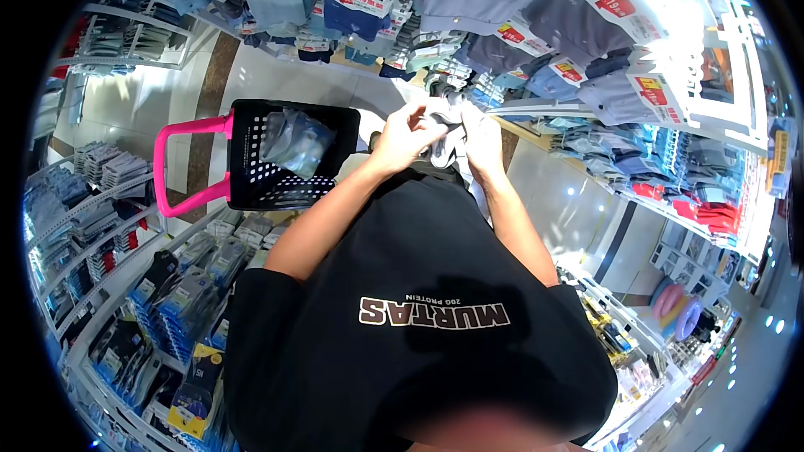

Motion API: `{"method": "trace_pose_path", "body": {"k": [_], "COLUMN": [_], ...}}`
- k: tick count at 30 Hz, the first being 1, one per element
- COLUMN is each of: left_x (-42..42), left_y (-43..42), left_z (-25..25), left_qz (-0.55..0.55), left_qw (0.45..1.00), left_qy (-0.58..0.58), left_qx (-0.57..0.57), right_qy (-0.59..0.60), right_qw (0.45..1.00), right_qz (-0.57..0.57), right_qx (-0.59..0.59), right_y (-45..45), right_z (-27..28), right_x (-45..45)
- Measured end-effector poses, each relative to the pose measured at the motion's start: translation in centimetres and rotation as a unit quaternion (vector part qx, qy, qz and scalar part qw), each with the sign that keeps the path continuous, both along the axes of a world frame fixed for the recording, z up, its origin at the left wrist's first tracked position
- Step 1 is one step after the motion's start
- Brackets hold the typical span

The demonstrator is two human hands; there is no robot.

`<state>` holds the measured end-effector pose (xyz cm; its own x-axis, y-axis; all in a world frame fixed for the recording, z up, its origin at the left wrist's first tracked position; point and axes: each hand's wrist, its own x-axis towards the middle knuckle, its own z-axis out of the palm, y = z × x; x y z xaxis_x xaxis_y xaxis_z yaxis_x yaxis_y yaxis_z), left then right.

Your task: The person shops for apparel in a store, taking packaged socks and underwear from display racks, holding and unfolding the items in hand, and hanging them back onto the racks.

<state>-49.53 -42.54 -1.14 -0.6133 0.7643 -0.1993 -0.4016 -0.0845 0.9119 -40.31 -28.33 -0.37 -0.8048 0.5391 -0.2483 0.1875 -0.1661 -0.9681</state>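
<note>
My left hand (404, 139) is closed, its fingertips pinching the left side of a small grey-and-white item (446, 149). On the other side, my right hand (483, 144) has its fingers closed against the same item. Glare and the small size hide what kind of thing it is; pale, looped or folded parts show between the hands. Both hands are held in front of my black T-shirt (419, 251), close to a rack of hanging packs. To the left of my left hand stands a black shopping basket (243, 159) with a pink handle (167, 172), holding a clear plastic package (297, 144).
Folded clothing packs with red-and-white price cards (615, 0) hang ahead and to the right. Shelves of packaged goods (180, 310) stand at the lower left, and more racks (92, 192) at the far left. Pale floor (561, 201) shows on the right.
</note>
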Motion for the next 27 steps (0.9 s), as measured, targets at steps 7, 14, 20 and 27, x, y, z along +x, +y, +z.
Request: {"method": "trace_pose_path", "body": {"k": [7,14,20,27], "left_x": [-0.7,-0.7,-0.2,-0.6], "left_y": [-0.6,-0.7,-0.8,-0.5], "left_z": [0.2,0.8,-0.3,-0.9], "left_qz": [0.06,0.094,0.024,0.005], "left_qw": [0.976,0.969,0.99,0.994], "left_qy": [-0.21,-0.223,-0.137,-0.099], "left_qx": [-0.005,-0.053,-0.027,-0.056], "right_qy": [0.016,-0.028,-0.042,-0.048], "right_qw": [0.985,0.997,0.996,0.991], "right_qz": [-0.038,0.011,0.077,0.123], "right_qx": [-0.166,-0.066,-0.006,0.035], "right_y": [0.7,-0.3,-0.7,-0.6], "right_z": [-1.4,0.6,1.8,1.7], "right_x": [0.6,0.1,-0.1,-0.2]}}
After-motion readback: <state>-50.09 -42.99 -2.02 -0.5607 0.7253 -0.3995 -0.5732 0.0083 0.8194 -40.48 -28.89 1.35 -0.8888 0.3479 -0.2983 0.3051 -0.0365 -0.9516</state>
